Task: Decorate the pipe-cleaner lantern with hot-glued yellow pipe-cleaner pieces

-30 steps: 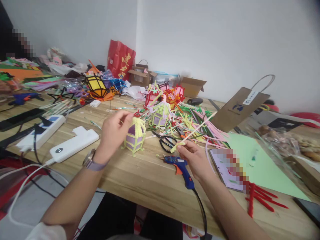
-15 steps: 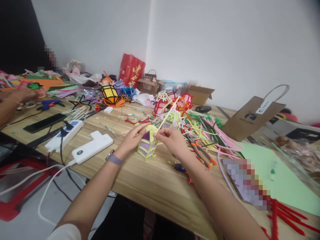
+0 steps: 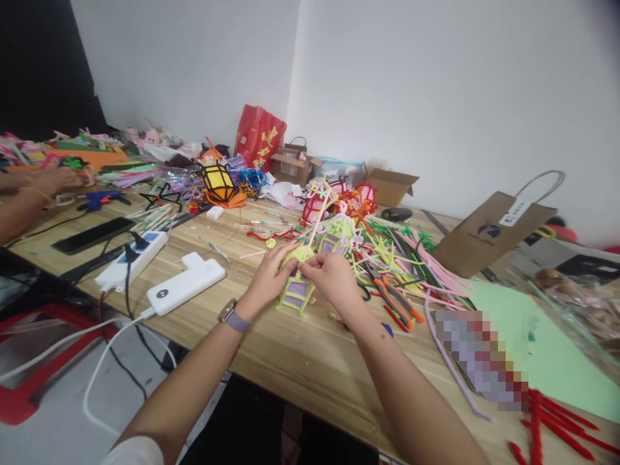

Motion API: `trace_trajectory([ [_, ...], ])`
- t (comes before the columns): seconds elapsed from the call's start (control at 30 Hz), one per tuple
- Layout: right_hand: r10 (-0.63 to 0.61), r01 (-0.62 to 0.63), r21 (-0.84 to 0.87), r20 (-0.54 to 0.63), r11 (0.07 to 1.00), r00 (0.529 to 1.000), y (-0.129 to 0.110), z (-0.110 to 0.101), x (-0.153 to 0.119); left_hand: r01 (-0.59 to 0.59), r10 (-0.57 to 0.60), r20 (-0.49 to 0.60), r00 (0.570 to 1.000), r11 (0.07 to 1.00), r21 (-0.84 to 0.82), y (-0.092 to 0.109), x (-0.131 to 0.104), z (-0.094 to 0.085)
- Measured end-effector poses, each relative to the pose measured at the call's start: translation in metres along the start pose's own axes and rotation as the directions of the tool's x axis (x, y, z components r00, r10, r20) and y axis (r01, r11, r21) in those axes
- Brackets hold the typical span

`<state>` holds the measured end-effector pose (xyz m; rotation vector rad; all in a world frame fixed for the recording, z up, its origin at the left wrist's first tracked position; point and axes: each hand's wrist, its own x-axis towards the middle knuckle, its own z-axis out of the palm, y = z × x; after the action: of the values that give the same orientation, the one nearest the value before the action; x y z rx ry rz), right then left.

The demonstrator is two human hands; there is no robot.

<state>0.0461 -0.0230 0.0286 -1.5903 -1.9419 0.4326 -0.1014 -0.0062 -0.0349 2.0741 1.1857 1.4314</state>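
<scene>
A small lantern (image 3: pixel 295 296) with yellow-green pipe-cleaner edges and purple sides stands on the wooden table before me. My left hand (image 3: pixel 269 276), with a watch on its wrist, is closed around the lantern's upper part. My right hand (image 3: pixel 331 276) pinches at the lantern's top right, its fingertips close to the left thumb. From between my hands a thin pale-yellow pipe cleaner (image 3: pixel 320 223) sticks up, leaning slightly right; its lower end is hidden by my fingers. Just behind is another yellow-green and purple lantern (image 3: pixel 334 239).
Orange-handled pliers (image 3: pixel 394 300) and bundled pipe cleaners (image 3: pixel 426 258) lie to the right, near a green sheet (image 3: pixel 504 310) and a paper bag (image 3: pixel 484 232). A white power bank (image 3: pixel 186 287) and power strip (image 3: pixel 130 261) are left. Another person's hand (image 3: pixel 48 184) works at far left.
My hands have come closer together over the lantern's top, covering more of it. The pale pipe cleaner stands more upright. The whole view has shifted slightly.
</scene>
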Motion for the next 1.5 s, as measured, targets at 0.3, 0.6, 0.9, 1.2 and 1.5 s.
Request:
trace_trajectory([
  [0.3,-0.008,0.016,-0.168,0.044,0.986,0.999,-0.009,-0.006,-0.001,-0.045,0.045,0.009,0.999,0.997,0.056,0.000,-0.001,-0.001],
  [0.6,-0.006,0.013,-0.206,0.034,0.979,0.999,-0.010,-0.004,-0.003,-0.052,0.050,0.027,0.998,0.997,0.061,-0.001,-0.003,-0.003],
  [0.9,-0.007,0.012,-0.188,0.024,0.982,1.000,-0.009,-0.004,-0.003,0.108,-0.114,-0.032,0.993,0.985,-0.134,-0.003,-0.005,-0.005],
  [1.2,-0.013,0.015,-0.146,0.018,0.989,1.000,-0.006,0.000,-0.003,0.101,-0.102,-0.024,0.995,0.994,-0.041,-0.002,-0.006,-0.007],
  [1.5,-0.066,0.092,0.384,-0.081,0.919,0.995,0.018,-0.013,-0.018,-0.016,0.053,-0.275,0.960,0.991,0.134,0.021,-0.011,-0.011],
])
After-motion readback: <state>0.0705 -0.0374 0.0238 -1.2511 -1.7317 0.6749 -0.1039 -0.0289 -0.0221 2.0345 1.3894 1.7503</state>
